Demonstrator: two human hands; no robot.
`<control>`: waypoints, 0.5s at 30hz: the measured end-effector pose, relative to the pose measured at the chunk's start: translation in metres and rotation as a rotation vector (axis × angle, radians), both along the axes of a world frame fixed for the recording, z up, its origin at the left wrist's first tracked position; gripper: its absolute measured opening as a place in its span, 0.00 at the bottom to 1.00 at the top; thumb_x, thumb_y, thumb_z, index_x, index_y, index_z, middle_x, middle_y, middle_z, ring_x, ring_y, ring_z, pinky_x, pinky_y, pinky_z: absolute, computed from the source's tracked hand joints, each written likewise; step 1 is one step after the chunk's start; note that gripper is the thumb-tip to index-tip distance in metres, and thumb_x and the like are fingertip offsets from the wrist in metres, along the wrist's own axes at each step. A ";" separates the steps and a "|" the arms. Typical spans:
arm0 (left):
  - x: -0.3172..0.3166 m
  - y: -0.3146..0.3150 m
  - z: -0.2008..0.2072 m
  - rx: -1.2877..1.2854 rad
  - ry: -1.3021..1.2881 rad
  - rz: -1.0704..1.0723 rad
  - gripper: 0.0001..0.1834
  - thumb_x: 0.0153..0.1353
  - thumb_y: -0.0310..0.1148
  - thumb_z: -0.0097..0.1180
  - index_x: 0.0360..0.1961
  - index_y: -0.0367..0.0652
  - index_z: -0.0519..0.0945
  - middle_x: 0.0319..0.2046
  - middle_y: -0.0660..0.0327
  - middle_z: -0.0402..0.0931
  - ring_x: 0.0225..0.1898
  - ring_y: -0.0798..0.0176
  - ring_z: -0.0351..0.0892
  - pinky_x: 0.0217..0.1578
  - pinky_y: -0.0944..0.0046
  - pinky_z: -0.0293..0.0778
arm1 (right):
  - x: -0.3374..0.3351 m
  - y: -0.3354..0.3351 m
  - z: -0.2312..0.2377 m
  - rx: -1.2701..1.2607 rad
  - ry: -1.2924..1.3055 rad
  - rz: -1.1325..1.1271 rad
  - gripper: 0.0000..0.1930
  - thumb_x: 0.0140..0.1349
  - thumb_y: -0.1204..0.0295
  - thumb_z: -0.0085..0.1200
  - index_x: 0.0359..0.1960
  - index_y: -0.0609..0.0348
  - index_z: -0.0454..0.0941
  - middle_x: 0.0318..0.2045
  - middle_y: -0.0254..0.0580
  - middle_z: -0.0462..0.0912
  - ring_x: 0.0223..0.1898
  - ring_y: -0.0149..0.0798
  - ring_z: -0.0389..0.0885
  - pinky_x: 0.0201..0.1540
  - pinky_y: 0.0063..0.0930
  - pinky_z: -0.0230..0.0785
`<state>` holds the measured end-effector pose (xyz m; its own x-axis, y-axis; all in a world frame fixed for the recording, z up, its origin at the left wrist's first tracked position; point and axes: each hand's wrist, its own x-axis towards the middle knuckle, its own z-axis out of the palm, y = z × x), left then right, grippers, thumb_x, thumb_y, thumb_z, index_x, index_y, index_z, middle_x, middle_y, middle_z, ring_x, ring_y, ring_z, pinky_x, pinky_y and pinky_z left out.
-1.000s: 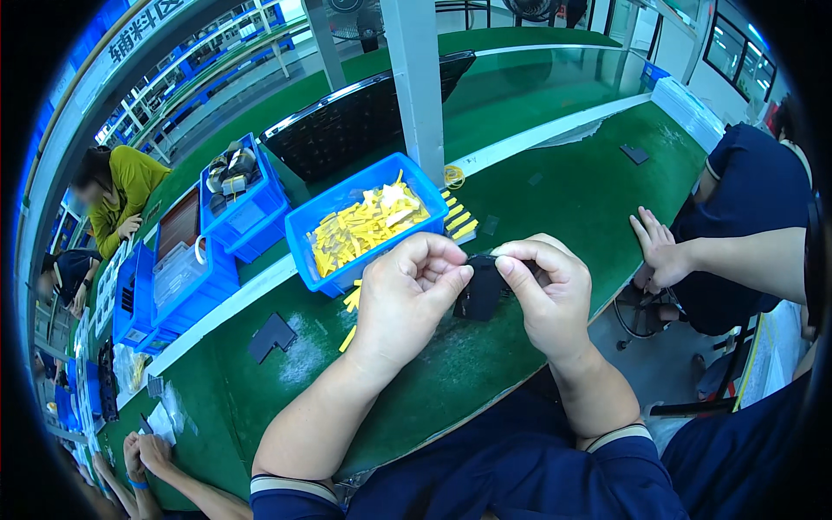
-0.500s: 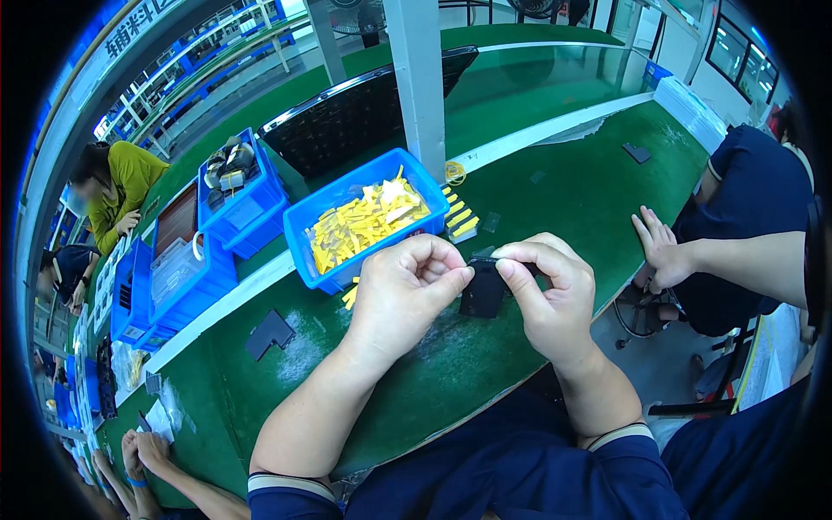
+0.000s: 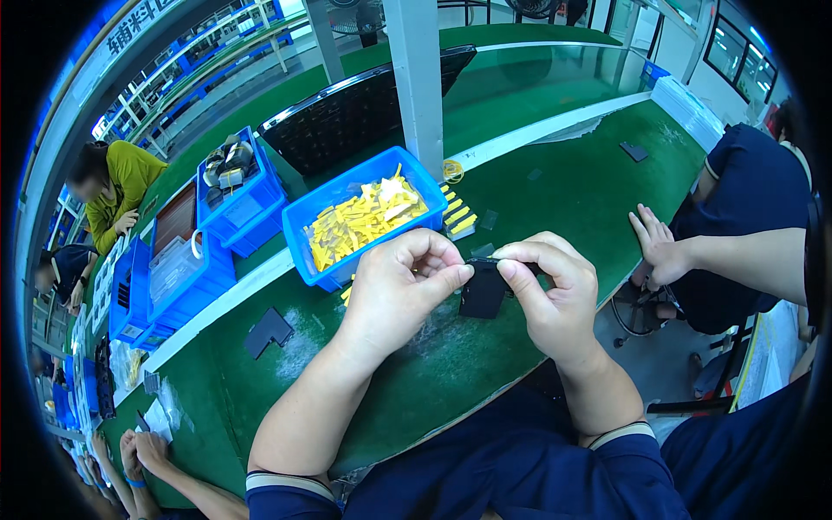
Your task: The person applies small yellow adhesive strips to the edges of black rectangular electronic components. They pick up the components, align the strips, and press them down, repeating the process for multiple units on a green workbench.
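My left hand (image 3: 405, 284) and right hand (image 3: 556, 293) are pinching the black flat part (image 3: 480, 296) near its upper corners, holding it over the green surface (image 3: 563, 195); I am risking a bend from uneven pressure, or a drop from a slackening grip.

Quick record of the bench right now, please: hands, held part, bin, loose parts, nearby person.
left hand: fingertips at the upper left corner of the flat black part
right hand: thumb and fingers pinching that part's upper right
bin: blue bin beyond the left hand, holding yellow strips
loose parts: notched dark piece left; small dark piece far right
nearby person: hand at the green bench's right edge
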<state>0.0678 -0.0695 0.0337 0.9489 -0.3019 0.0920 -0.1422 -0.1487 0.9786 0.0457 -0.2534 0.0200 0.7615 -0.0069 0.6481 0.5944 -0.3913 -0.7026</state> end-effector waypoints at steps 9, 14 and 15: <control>-0.001 0.000 0.002 -0.022 -0.001 -0.042 0.07 0.54 0.22 0.63 0.33 0.39 0.78 0.31 0.68 0.76 0.31 0.76 0.73 0.35 0.76 0.71 | -0.002 -0.004 0.003 -0.012 0.004 0.007 0.04 0.51 0.80 0.59 0.30 0.63 0.81 0.24 0.41 0.79 0.25 0.36 0.76 0.29 0.25 0.66; -0.006 -0.003 0.004 0.005 -0.073 0.026 0.05 0.54 0.23 0.62 0.32 0.39 0.79 0.29 0.68 0.76 0.30 0.76 0.74 0.34 0.76 0.71 | -0.002 -0.007 0.005 -0.050 -0.007 0.017 0.04 0.54 0.80 0.58 0.31 0.66 0.81 0.25 0.39 0.79 0.26 0.29 0.75 0.29 0.20 0.66; -0.009 -0.005 0.006 0.042 -0.116 0.043 0.05 0.54 0.24 0.62 0.32 0.38 0.79 0.28 0.68 0.77 0.30 0.77 0.74 0.34 0.76 0.72 | -0.002 -0.007 0.005 -0.036 0.001 0.008 0.04 0.53 0.80 0.58 0.31 0.65 0.81 0.24 0.40 0.79 0.26 0.31 0.75 0.29 0.22 0.66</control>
